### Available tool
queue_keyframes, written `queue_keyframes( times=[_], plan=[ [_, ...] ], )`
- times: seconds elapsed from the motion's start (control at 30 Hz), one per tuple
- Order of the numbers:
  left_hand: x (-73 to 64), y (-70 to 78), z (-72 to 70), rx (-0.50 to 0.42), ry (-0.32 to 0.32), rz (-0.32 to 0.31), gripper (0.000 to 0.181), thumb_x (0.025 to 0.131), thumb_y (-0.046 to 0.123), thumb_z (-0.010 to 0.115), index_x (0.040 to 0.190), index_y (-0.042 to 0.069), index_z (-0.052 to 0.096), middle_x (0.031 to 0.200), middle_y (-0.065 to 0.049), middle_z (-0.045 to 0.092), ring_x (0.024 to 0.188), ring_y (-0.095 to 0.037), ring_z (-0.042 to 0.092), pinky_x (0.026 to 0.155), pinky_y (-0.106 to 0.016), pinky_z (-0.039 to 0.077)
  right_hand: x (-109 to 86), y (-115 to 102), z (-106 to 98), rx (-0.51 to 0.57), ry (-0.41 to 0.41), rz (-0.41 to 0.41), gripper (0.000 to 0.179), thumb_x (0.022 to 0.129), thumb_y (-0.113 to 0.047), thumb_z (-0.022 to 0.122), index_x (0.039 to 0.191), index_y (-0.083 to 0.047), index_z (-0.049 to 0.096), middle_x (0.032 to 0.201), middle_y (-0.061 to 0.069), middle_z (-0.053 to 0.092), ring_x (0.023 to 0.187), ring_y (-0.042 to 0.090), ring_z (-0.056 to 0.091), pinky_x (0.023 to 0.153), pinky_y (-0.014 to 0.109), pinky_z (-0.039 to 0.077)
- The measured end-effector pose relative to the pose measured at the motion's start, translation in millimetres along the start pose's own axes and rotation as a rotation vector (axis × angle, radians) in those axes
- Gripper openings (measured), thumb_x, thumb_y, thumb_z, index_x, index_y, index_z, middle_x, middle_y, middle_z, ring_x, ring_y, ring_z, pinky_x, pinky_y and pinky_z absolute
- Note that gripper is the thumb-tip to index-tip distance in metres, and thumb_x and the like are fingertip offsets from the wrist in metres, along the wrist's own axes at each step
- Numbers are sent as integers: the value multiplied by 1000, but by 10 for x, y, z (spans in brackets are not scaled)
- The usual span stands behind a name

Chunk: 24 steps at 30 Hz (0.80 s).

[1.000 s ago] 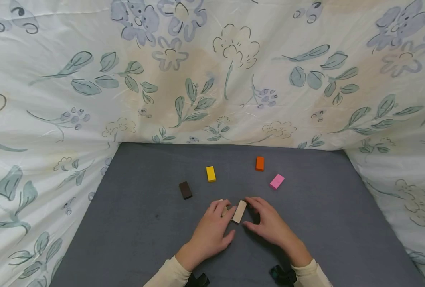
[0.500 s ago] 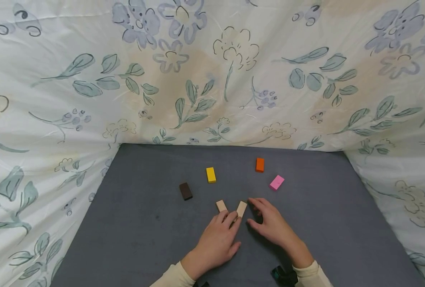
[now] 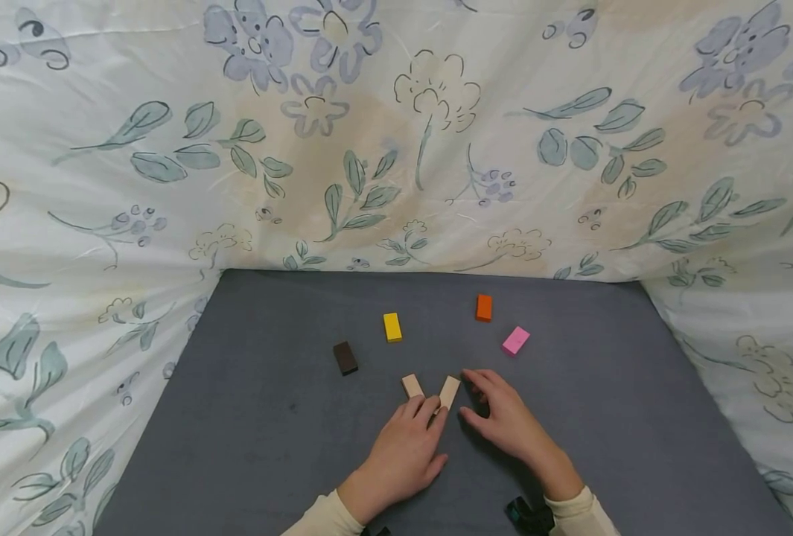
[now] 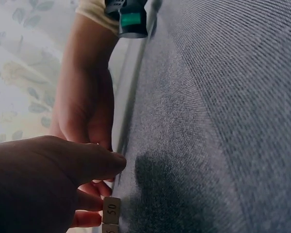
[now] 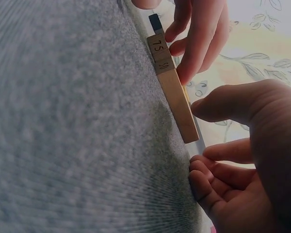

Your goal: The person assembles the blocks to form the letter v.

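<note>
Two plain wooden blocks lie on the grey cloth in a V, their near ends together: the left block (image 3: 412,385) and the right block (image 3: 450,391). My left hand (image 3: 399,458) rests its fingertips on their near ends, fingers extended and covering part of both. Numbers mark the ends: a 50 shows on one block (image 4: 111,209) in the left wrist view, and a 75 on the other block (image 5: 158,45) in the right wrist view. Beside the right block, my right hand (image 3: 511,420) holds nothing; its fingers bend loosely, with the index fingertip close to the block's far end.
Farther back on the grey cloth (image 3: 269,432) lie a dark brown block (image 3: 345,358), a yellow block (image 3: 392,327), an orange block (image 3: 484,308) and a pink block (image 3: 516,341). A flower-printed fabric (image 3: 369,246) encloses the back and sides.
My left hand has slid toward me and right, from over the left block to the near ends, uncovering the left block's far end. My right hand has shifted slightly right.
</note>
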State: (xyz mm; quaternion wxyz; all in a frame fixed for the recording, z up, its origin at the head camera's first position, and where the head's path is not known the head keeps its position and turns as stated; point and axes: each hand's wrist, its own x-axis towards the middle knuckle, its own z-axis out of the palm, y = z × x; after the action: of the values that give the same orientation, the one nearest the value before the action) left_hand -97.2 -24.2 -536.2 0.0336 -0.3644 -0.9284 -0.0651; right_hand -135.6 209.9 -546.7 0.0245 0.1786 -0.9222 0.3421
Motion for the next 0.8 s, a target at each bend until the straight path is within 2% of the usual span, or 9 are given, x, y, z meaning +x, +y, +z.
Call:
queue_keyframes(
  times=[0.27,0.5,0.8],
  plan=[
    [-10,18,-15,54,11,21,70,97,53,79,149,8,64,147,-8,57,132,-24,54,108,-42,49,4,-13,-7,8,-15,13,59,91,-11,87,144,2,65,130,11,66,94,18,65,83,41,59],
    [2,-21,-44,60,0,23,70,96,54,80,149,11,65,142,-5,59,130,-22,55,107,-40,50,23,-22,-2,0,-24,10,60,92,-12,87,146,-1,65,132,10,66,95,17,65,84,41,58],
    [27,-6,-61,72,-3,34,66,96,53,81,146,13,67,137,-3,60,126,-20,56,104,-39,51,8,15,-58,-2,76,-6,59,89,-14,91,141,0,67,132,14,67,112,31,68,93,51,59]
  ],
)
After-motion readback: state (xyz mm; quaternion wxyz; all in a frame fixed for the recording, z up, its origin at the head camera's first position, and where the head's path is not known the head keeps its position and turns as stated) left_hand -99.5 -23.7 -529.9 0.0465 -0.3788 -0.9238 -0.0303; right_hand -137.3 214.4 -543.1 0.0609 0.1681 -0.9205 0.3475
